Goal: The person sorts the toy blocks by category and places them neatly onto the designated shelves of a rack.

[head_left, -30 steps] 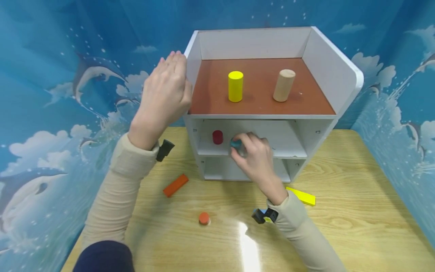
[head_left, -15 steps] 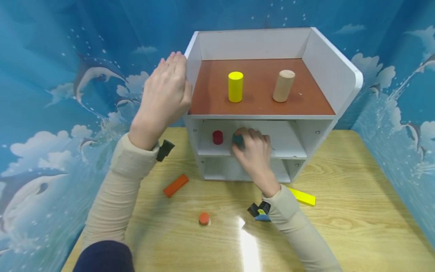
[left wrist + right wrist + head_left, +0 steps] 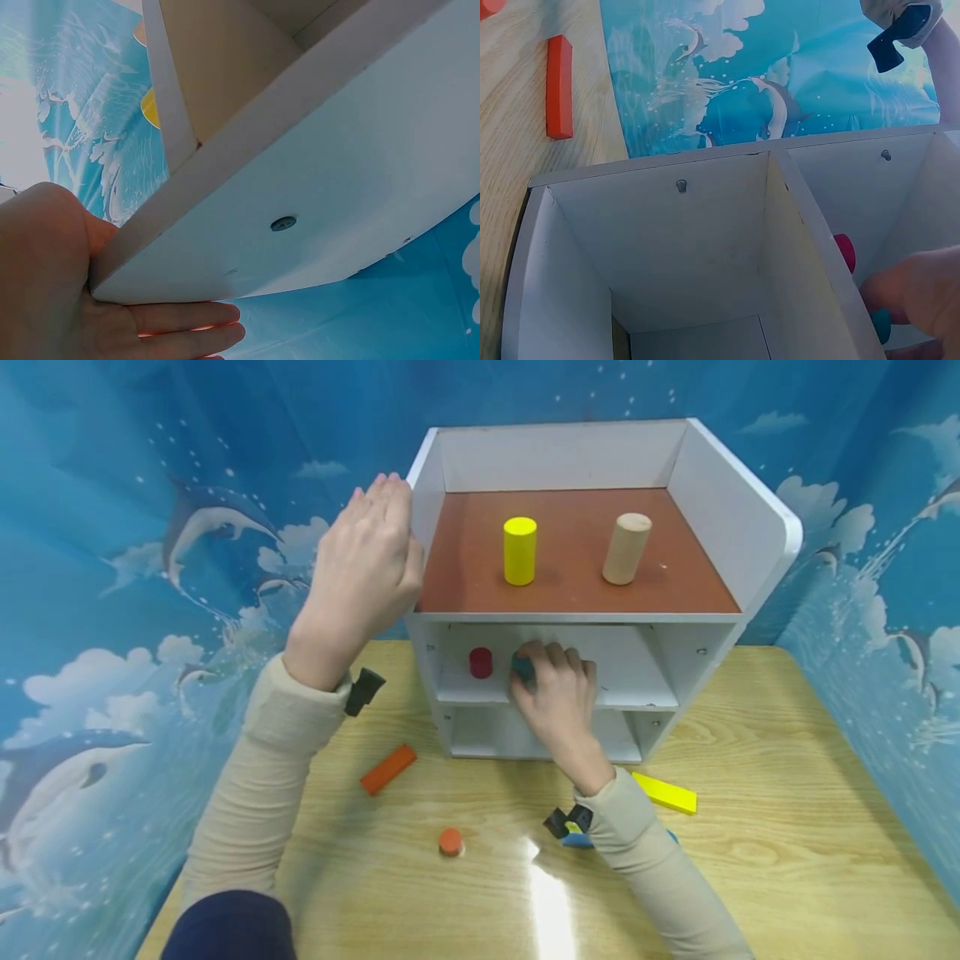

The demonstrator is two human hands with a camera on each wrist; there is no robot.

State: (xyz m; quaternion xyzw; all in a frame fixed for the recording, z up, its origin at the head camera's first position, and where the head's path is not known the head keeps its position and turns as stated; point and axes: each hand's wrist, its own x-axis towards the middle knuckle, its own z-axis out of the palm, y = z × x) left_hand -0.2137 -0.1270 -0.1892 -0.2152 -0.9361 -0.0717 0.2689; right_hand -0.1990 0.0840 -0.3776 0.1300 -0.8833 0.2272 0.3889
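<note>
A white shelf unit (image 3: 573,618) with a brown top board stands on the wooden table. My left hand (image 3: 360,572) holds the front edge of its left side panel (image 3: 300,187), fingers straight along the outer face and thumb on the other side. Inside the middle compartment my right hand (image 3: 558,702) grips a teal cylinder block (image 3: 523,668), mostly covered by the fingers; the right wrist view shows a bit of the teal block (image 3: 882,325) below the thumb. To its left stands a dark red cylinder (image 3: 481,663).
On the top board stand a yellow cylinder (image 3: 520,552) and a plain wood cylinder (image 3: 627,550). An orange-red bar (image 3: 387,769), a small orange cylinder (image 3: 450,842) and a yellow bar (image 3: 666,793) lie on the table. A blue piece (image 3: 577,840) shows partly under the right wrist.
My right hand has moved slightly up and deeper into the middle compartment with the teal cylinder block, then stayed nearly still. The left hand has not moved.
</note>
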